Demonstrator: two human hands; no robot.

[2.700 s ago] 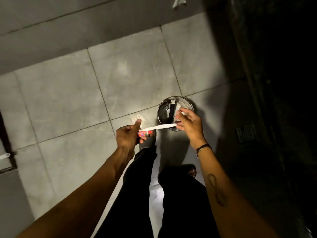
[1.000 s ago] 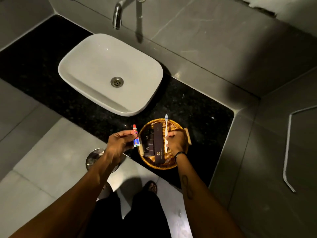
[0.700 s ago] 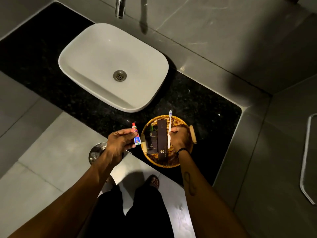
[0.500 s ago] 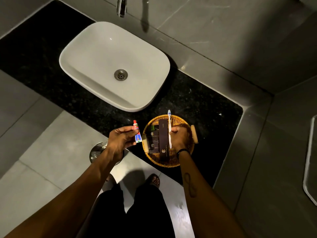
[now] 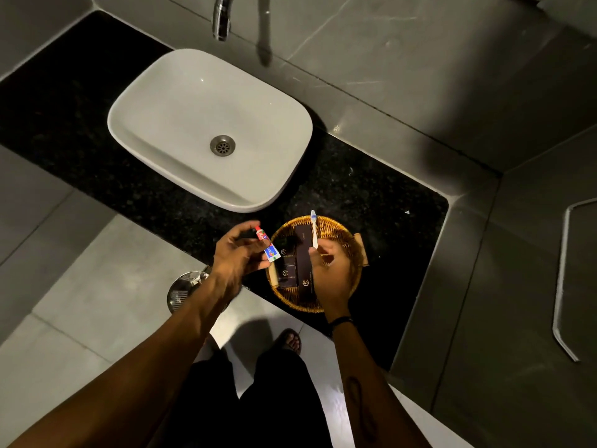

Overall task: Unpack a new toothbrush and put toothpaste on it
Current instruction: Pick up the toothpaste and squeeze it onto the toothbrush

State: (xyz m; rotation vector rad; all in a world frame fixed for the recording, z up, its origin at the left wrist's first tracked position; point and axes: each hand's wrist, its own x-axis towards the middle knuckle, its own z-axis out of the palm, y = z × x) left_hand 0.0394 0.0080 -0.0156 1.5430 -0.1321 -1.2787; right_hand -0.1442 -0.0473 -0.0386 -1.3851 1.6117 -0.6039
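My left hand (image 5: 237, 257) pinches a small red, white and blue toothpaste tube (image 5: 266, 243) with its red cap pointing away from me. A white toothbrush (image 5: 314, 228) stands upright in my right hand (image 5: 329, 270), bristle end up and away, over the wicker tray (image 5: 347, 236). The two hands are apart, the tube just left of the tray. The lower handle of the brush is hidden in my fist.
The round wicker tray holds several dark brown boxes (image 5: 303, 263) on the black stone counter (image 5: 371, 195). A white basin (image 5: 210, 124) with a chrome tap (image 5: 221, 17) lies behind. A steel bin (image 5: 184, 291) stands on the floor below my left wrist. Grey walls close the right.
The view swung up from the floor bin to the counter. Since then my hands have held tube and brush nearly still, and my left fingers have shifted up toward the tube's cap.
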